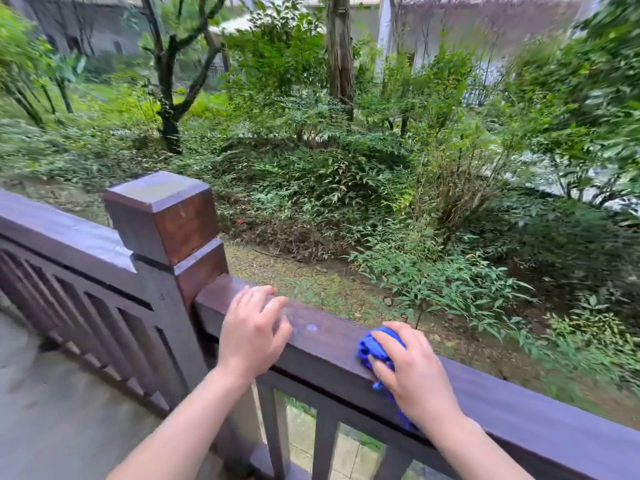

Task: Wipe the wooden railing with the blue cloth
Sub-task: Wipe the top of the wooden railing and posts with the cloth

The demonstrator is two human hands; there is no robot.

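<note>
The dark brown wooden railing [519,403] runs from a square corner post [162,220] down to the lower right. My right hand [415,375] presses a bunched blue cloth [372,344] onto the top rail; the cloth pokes out left of my fingers and below my palm. My left hand [252,330] rests flat on the top rail close to the post, fingers spread, holding nothing. A pale spot [311,328] marks the rail between the two hands.
A second railing section [62,237] with vertical slats extends left from the post. Grey decking [52,393] lies at lower left. Beyond the rail are bushes, trees [166,81] and bare ground.
</note>
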